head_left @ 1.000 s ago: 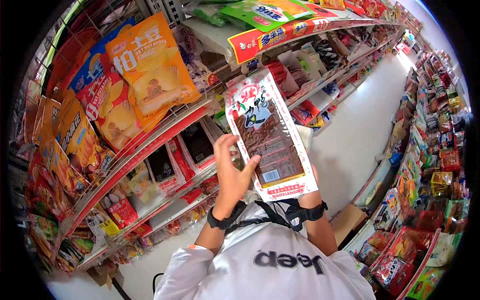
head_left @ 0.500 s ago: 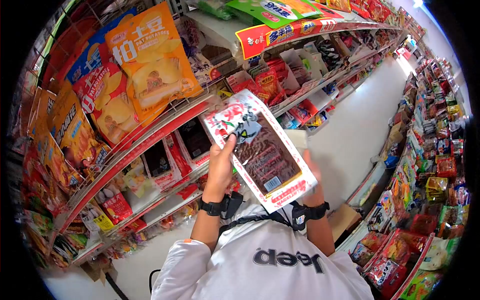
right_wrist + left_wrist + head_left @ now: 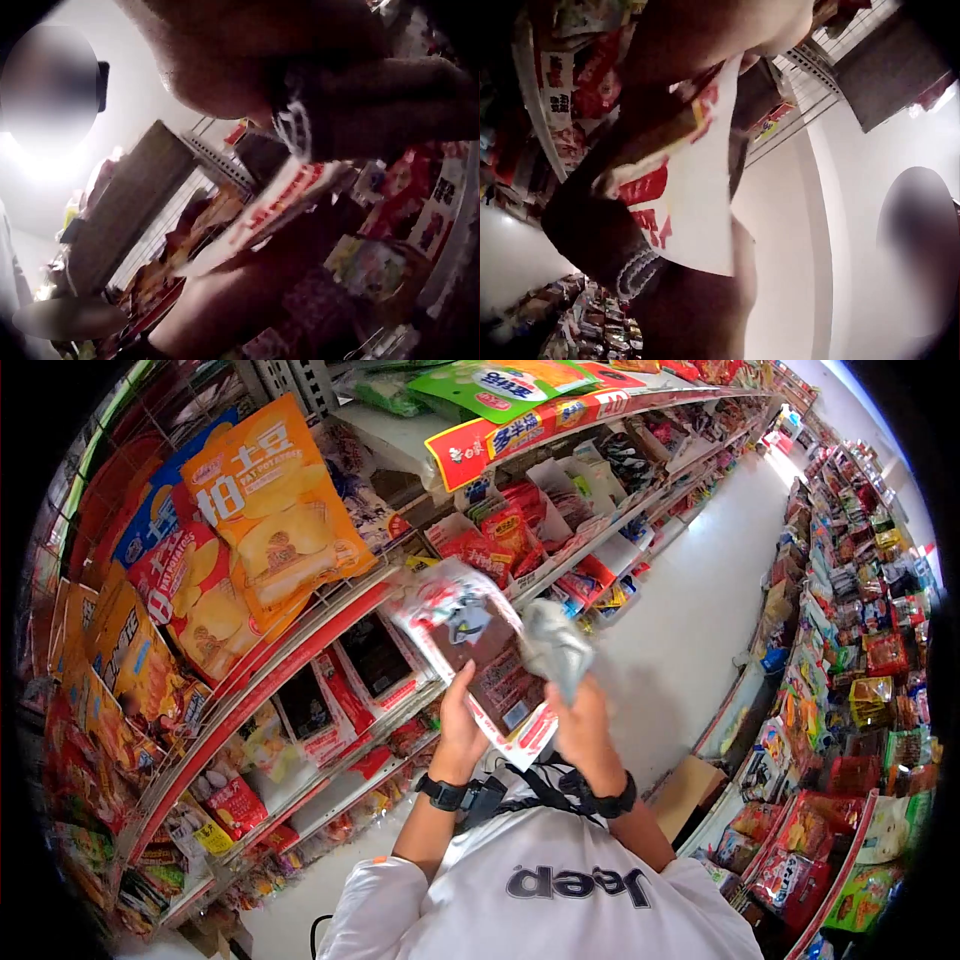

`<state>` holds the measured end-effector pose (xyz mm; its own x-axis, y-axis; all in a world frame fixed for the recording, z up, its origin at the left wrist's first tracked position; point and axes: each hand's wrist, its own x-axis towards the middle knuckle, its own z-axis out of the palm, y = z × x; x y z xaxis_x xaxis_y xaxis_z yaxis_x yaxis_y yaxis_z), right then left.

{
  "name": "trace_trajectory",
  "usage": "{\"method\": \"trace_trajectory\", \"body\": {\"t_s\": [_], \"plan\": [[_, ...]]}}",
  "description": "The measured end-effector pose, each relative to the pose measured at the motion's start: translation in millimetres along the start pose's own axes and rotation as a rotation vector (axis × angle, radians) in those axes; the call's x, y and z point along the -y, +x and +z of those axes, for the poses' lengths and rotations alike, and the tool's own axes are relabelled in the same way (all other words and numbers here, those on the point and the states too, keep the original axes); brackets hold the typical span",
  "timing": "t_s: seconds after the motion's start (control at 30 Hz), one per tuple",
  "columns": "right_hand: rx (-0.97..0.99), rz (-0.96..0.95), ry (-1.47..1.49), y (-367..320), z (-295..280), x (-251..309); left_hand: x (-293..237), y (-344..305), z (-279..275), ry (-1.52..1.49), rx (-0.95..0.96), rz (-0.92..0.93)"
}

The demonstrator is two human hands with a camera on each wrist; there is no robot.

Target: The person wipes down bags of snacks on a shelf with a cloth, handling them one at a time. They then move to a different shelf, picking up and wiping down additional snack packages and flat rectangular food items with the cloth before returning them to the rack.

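In the head view my left hand (image 3: 458,722) grips the lower left edge of a flat snack packet (image 3: 470,650), white and red with a dark brown window, with the thumb on its face. The packet is held up, tilted towards the shelves on the left. My right hand (image 3: 582,728) holds a crumpled grey cloth (image 3: 553,643) against the packet's right side. The left wrist view shows the packet's white, red-printed side (image 3: 682,195) close up. In the right wrist view the packet (image 3: 277,210) appears edge-on under a dark, blurred hand.
Left shelves (image 3: 300,660) carry large orange chip bags (image 3: 275,510) and more dark-window packets (image 3: 375,655). A pale aisle floor (image 3: 700,600) runs ahead. Packed snack shelves (image 3: 850,660) line the right, with a cardboard box (image 3: 690,790) at their foot.
The packet has come down and tilted left. My left hand slid to its lower edge. My right hand came out from behind the packet and brought the cloth onto its right side.
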<state>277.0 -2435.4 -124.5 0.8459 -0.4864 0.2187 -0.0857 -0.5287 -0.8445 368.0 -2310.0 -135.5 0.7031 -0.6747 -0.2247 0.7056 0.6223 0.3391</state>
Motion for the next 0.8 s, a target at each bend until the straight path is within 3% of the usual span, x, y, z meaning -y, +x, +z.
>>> {"method": "trace_trajectory", "body": {"t_s": [0.07, 0.2, 0.4, 0.43, 0.53, 0.63, 0.73, 0.8], "plan": [[0.018, -0.213, -0.147, 1, 10, 19, 2, 1, 8, 0.037, 0.051, -0.012], [0.121, -0.254, -0.318, -1, 14, 31, 9, 4, 0, -0.01, 0.103, 0.027], [0.378, -0.478, -0.458, -1, -1, 25, -32, 3, 5, 0.032, 0.035, 0.328], [0.307, -0.528, -0.464, -2, -4, 26, -40, 5, -4, -0.029, 0.077, 0.312], [0.433, 0.301, 0.049, -9, -6, 6, -50, 2, -15, -0.117, 0.096, 0.261], [0.13, 0.516, 0.357, -2, -3, -38, -44, 6, -23, -0.064, 0.044, 0.274], [0.019, 0.4, 0.491, 6, -12, -40, -39, 5, -21, -0.143, 0.177, 0.194], [-0.074, 0.187, 0.273, 10, -5, -35, -33, 11, -23, -0.209, 0.173, 0.177]]}}
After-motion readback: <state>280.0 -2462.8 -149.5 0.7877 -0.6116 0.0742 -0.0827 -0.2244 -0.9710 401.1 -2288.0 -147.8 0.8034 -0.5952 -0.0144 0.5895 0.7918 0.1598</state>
